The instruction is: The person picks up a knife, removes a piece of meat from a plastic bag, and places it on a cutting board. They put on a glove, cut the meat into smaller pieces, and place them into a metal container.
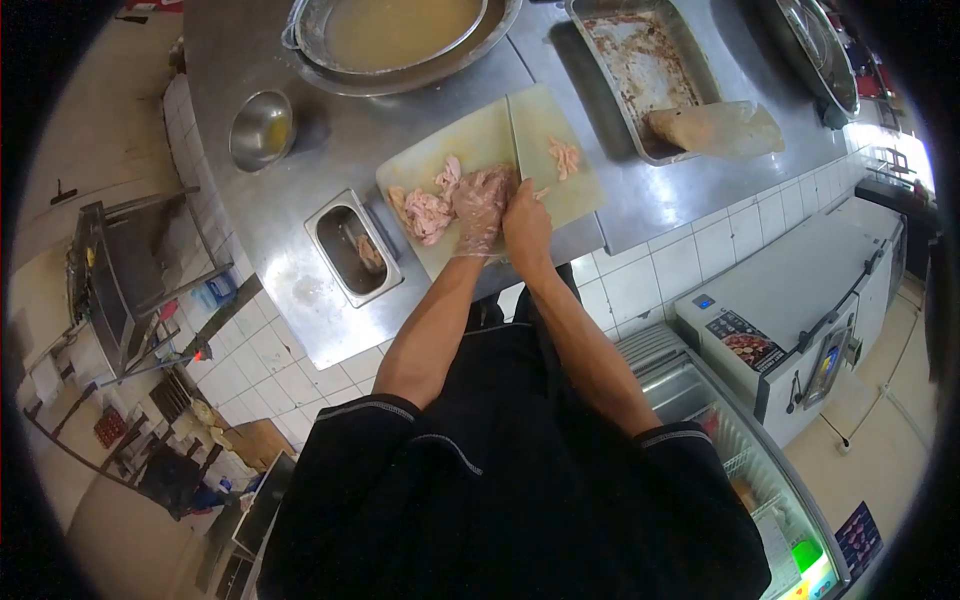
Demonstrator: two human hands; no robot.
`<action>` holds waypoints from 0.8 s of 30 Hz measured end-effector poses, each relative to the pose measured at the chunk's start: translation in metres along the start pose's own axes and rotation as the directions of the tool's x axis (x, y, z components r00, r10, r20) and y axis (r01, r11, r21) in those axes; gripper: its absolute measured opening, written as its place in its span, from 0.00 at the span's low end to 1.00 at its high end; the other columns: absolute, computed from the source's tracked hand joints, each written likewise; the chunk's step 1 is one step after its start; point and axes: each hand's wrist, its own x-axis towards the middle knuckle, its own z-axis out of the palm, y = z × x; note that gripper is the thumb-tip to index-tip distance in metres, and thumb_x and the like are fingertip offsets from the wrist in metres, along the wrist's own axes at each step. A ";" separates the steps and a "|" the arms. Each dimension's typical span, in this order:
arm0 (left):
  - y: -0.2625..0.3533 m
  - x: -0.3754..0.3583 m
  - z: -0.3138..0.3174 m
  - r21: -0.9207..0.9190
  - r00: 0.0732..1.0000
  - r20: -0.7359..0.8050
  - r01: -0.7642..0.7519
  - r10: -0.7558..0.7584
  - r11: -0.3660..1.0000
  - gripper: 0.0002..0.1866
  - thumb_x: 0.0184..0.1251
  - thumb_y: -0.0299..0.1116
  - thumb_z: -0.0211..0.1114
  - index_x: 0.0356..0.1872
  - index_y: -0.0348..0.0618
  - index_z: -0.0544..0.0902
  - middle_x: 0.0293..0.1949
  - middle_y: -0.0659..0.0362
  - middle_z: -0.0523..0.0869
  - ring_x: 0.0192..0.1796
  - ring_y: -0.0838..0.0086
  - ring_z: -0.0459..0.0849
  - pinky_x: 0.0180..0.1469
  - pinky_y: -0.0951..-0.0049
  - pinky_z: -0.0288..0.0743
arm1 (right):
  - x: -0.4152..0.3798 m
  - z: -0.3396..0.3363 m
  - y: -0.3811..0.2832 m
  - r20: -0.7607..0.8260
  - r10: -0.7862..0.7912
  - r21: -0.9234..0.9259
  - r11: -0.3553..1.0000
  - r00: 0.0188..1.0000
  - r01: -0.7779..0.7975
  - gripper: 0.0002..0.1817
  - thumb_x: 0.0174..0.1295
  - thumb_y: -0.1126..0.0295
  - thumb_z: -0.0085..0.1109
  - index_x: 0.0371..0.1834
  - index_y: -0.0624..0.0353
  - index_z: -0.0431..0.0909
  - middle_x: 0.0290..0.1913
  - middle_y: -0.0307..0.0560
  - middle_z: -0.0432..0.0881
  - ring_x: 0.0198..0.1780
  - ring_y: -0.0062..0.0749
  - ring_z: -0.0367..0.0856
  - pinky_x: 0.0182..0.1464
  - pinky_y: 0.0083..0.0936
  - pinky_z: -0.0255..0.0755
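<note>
A pale cutting board (440,150) lies on the steel table. My left hand (477,215), in a clear plastic glove, is closed over a piece of pink meat (495,182) that it mostly hides. Beside it, my bare right hand (526,232) grips a knife (515,135), its blade pointing away across the board. To the left of my gloved hand sits a heap of pink meat pieces (427,214). Thin meat strips (564,158) lie on the right of the blade.
Left of the board stands a small steel container (318,228) with a piece of food inside. A metal bowl (244,145) and a large basin of cloudy liquid (300,40) are farther back. At the back right, a stained tray (603,75) holds a brownish piece in plastic.
</note>
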 end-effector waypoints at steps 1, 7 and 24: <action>-0.003 0.000 0.003 0.000 1.000 -0.008 -0.009 0.009 1.000 0.14 0.51 0.29 0.68 0.42 0.52 0.89 0.41 0.61 0.89 0.42 0.59 0.86 0.43 0.56 0.79 | 0.001 0.002 0.002 0.026 0.017 -0.009 1.000 1.000 -0.017 0.14 0.71 0.72 0.45 0.56 0.67 0.69 0.35 0.70 0.84 0.37 0.69 0.85 0.40 0.59 0.78; -0.004 0.000 0.008 -0.028 0.999 -0.019 -0.027 0.026 0.999 0.15 0.50 0.29 0.67 0.43 0.54 0.87 0.40 0.60 0.87 0.41 0.57 0.84 0.43 0.54 0.78 | -0.025 0.001 0.015 0.060 0.002 -0.029 1.000 0.998 0.000 0.17 0.71 0.71 0.45 0.61 0.66 0.68 0.37 0.70 0.84 0.38 0.70 0.84 0.42 0.60 0.78; 0.001 0.000 0.006 -0.081 0.993 -0.105 -0.053 0.044 0.995 0.03 0.57 0.29 0.69 0.32 0.47 0.85 0.35 0.56 0.87 0.38 0.54 0.85 0.40 0.54 0.79 | -0.120 -0.035 0.050 0.222 0.129 -0.069 0.991 0.966 -0.116 0.09 0.74 0.67 0.47 0.44 0.62 0.64 0.31 0.69 0.83 0.37 0.73 0.83 0.38 0.62 0.76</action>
